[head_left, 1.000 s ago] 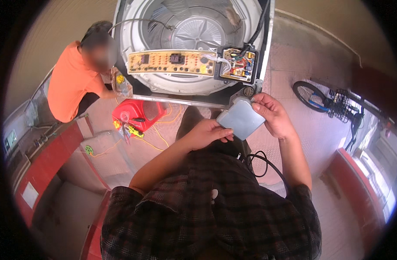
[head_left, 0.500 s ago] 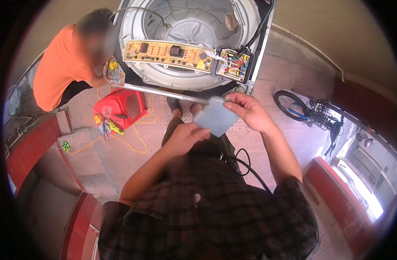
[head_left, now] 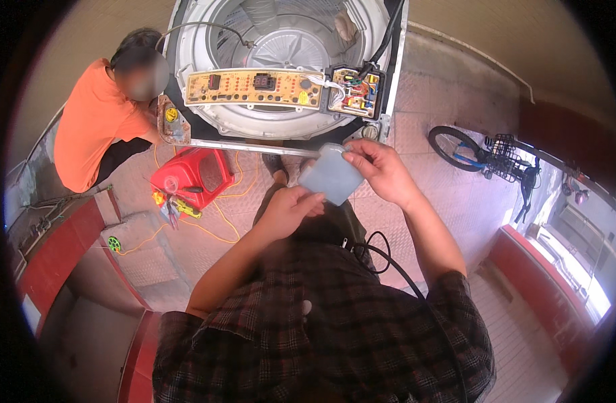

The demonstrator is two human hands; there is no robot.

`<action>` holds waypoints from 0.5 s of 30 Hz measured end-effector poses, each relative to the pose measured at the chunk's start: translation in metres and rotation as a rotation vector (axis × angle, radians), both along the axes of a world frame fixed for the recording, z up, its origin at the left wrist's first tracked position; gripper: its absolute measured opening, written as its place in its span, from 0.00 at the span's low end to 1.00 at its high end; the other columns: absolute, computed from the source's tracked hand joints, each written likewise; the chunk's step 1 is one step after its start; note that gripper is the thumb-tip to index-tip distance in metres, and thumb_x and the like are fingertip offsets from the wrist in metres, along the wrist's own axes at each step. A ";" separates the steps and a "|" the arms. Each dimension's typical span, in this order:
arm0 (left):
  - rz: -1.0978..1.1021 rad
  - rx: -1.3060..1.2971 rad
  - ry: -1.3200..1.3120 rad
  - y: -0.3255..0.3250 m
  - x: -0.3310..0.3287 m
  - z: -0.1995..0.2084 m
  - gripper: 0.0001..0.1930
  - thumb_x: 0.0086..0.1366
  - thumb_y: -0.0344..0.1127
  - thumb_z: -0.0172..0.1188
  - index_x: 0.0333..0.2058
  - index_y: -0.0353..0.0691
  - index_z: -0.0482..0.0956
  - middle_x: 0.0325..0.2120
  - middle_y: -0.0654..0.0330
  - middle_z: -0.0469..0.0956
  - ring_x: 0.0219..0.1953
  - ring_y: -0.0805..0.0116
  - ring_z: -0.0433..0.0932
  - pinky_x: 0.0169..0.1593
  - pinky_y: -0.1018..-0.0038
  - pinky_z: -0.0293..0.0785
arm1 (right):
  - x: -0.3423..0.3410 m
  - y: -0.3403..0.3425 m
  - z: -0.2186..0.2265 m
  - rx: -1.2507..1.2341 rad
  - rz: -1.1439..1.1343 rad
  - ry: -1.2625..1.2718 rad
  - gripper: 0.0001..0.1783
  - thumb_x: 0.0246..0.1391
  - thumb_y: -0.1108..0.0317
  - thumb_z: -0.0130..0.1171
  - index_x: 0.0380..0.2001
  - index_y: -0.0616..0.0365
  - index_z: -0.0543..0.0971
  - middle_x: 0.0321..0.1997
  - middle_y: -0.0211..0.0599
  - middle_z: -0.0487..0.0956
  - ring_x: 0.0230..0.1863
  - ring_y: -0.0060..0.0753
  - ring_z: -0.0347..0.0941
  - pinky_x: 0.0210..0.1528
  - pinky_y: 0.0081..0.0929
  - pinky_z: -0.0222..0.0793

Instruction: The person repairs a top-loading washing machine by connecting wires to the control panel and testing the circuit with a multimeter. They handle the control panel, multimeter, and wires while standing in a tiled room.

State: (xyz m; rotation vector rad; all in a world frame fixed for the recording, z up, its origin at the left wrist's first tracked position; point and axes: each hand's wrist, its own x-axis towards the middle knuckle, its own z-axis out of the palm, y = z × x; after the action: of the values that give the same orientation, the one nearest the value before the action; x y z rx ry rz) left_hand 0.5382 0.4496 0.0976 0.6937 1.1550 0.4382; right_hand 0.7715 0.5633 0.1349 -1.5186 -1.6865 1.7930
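Note:
Between my hands is a flat, pale blue-grey panel (head_left: 332,176) with rounded corners, whose exact kind I cannot make out. My right hand (head_left: 380,169) pinches its upper right edge between thumb and fingers. Fingers of my left hand (head_left: 292,212) grip the lower left edge. Just beyond the panel stands an opened top-loading washing machine (head_left: 254,144), its tub (head_left: 291,50) exposed. A long yellow circuit board (head_left: 244,87) lies across the tub's near side. Joined to its right end by white wires is a dark box of electronic parts (head_left: 355,94).
A co-worker in an orange shirt (head_left: 96,127) crouches at the machine's left side. On the floor lie a red plastic stool (head_left: 180,178), hand tools (head_left: 187,208), a yellow cord (head_left: 220,218) and a green reel (head_left: 114,244). A bicycle (head_left: 479,154) is at the right.
The whole view has shifted slightly, so the machine appears a little further left. My hands still hold the panel, which looks slightly more tilted.

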 end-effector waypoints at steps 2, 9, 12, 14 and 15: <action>0.025 0.020 -0.010 -0.001 0.000 -0.002 0.20 0.73 0.44 0.60 0.40 0.25 0.81 0.31 0.53 0.85 0.33 0.68 0.86 0.42 0.73 0.82 | -0.004 0.002 0.004 0.067 -0.017 -0.011 0.14 0.65 0.66 0.62 0.47 0.65 0.80 0.40 0.34 0.82 0.40 0.24 0.77 0.44 0.24 0.74; 0.097 -0.004 0.001 0.004 -0.004 -0.004 0.20 0.73 0.45 0.60 0.38 0.26 0.81 0.31 0.54 0.85 0.33 0.68 0.85 0.41 0.73 0.82 | -0.015 0.011 0.001 0.020 -0.023 -0.056 0.16 0.67 0.63 0.62 0.50 0.64 0.80 0.38 0.29 0.83 0.40 0.19 0.73 0.46 0.22 0.71; 0.113 -0.001 -0.010 0.006 -0.008 -0.002 0.20 0.73 0.45 0.60 0.38 0.27 0.81 0.31 0.54 0.85 0.33 0.68 0.85 0.41 0.73 0.82 | -0.022 0.018 0.006 0.025 0.045 -0.064 0.16 0.67 0.64 0.61 0.51 0.64 0.80 0.40 0.29 0.83 0.42 0.18 0.74 0.47 0.22 0.71; 0.122 0.003 -0.008 0.007 -0.011 -0.001 0.21 0.73 0.45 0.60 0.39 0.27 0.81 0.31 0.54 0.85 0.33 0.69 0.85 0.42 0.73 0.82 | -0.027 0.019 0.007 -0.012 0.000 -0.015 0.16 0.67 0.64 0.61 0.50 0.64 0.80 0.39 0.31 0.83 0.40 0.20 0.75 0.44 0.23 0.72; 0.127 0.005 -0.044 0.008 -0.013 0.000 0.20 0.73 0.45 0.60 0.39 0.28 0.81 0.31 0.54 0.85 0.34 0.69 0.85 0.42 0.74 0.82 | -0.029 0.019 0.007 -0.030 -0.024 0.009 0.15 0.67 0.64 0.61 0.50 0.65 0.81 0.39 0.32 0.83 0.39 0.20 0.75 0.43 0.24 0.73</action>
State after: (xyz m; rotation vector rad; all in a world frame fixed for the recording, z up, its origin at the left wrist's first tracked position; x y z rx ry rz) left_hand 0.5254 0.4575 0.0980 0.6145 1.1610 0.5612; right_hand 0.7428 0.5821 0.1415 -1.5342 -1.6369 1.8182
